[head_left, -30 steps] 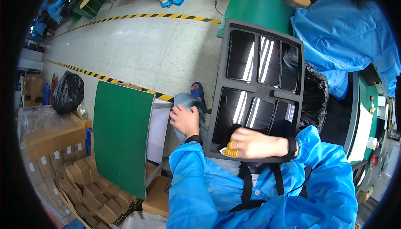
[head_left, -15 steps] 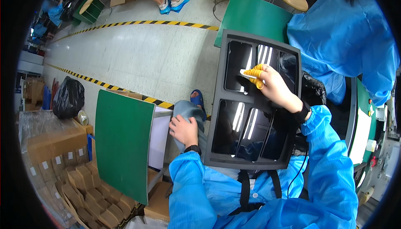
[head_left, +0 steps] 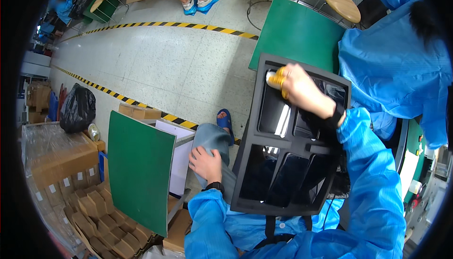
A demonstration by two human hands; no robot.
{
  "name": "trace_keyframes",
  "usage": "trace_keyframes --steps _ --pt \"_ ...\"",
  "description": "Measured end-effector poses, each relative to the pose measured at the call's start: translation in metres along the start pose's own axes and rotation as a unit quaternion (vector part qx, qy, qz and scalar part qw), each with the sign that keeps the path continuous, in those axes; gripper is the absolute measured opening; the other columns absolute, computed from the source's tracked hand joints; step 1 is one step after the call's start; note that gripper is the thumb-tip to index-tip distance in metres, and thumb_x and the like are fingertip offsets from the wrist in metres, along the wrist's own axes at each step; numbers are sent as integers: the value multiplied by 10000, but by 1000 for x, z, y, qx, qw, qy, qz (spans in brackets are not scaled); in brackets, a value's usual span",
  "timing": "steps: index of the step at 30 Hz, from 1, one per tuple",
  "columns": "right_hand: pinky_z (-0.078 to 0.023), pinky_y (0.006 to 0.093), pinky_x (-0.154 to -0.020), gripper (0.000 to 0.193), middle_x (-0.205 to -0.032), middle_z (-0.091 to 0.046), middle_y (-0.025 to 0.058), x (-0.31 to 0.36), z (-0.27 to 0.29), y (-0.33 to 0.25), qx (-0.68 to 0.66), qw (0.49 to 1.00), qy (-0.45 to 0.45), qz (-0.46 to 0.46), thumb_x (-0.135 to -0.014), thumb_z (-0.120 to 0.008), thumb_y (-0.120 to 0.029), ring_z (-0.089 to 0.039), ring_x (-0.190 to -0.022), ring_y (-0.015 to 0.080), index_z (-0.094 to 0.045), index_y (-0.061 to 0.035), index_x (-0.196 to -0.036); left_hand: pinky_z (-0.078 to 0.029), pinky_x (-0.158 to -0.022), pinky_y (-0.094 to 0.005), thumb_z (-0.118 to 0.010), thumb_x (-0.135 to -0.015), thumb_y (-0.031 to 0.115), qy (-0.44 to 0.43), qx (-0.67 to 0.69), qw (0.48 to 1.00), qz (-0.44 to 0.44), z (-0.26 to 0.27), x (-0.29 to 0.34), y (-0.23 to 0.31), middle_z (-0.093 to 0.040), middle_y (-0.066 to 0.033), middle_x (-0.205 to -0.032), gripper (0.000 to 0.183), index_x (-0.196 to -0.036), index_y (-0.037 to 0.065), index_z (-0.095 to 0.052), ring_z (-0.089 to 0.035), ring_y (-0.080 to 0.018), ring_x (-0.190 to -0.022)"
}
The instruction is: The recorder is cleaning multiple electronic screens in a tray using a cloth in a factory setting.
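Panels of dark glass are lying in two rows inside a black tray, right of the scene's middle. The right hand is pinching a small white pad between yellow-covered fingers, over the far end of the far-left panel; whether the pad is touching the glass I cannot tell. The left hand is resting on the knee, left of the tray, its fingers loosely spread.

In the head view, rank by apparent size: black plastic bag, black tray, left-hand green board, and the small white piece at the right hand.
Largest to smallest, as pictured:
1. Black tray
2. Green board
3. Black plastic bag
4. Small white piece, partly covered by the right hand
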State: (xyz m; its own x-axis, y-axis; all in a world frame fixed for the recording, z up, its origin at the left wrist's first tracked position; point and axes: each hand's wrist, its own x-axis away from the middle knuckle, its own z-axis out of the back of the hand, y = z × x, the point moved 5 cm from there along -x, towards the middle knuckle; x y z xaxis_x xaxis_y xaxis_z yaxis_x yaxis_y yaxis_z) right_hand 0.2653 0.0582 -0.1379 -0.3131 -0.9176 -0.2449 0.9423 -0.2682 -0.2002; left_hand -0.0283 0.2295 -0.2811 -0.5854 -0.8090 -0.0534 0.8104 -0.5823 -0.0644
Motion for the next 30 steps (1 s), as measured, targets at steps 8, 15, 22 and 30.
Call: trace_keyframes --steps 8,15,22,30 --pt "-422 380 -715 154 -809 -553 89 5 16 2 32 999 15 19 -629 -647 -61 -512 -801 284 -639 -35 -780 -435 -846 -493 -581 -743 315 -12 -12 1000 -7 7 -8 12 -543 -103 -1049 322 -929 52 -559 -497 -303 -1106" --pt "-414 381 -749 224 -827 -550 66 58 -7 -41 -168 978 -92 84 -629 -645 -89 -514 -861 257 -653 -27 -845 -425 -865 -499 -578 -743 320 -9 -3 1000 -24 4 -10 26 -543 -98 -1055 324 -932 56 -561 -494 -297 -1109" --pt "-373 381 -712 219 -858 -563 68 32 22 48 73 992 14 -101 -681 -649 -69 -487 -826 269 -684 -73 -897 -437 -831 -497 -580 -746 328 -1 -7 1000 -29 6 -7 28 -541 -91 -1040 316 -924 68 -555 -496 -293 -1104" --pt "-383 346 -699 370 -797 -506 56 70 12 -53 -110 984 -54 129 -640 -651 -68 -483 -795 229 -689 -84 -1008 -423 -869 -512 -577 -743 320 -19 -1 1000 -25 2 -10 34 -542 -92 -1048 333 -949 58 -560 -489 -296 -1119"
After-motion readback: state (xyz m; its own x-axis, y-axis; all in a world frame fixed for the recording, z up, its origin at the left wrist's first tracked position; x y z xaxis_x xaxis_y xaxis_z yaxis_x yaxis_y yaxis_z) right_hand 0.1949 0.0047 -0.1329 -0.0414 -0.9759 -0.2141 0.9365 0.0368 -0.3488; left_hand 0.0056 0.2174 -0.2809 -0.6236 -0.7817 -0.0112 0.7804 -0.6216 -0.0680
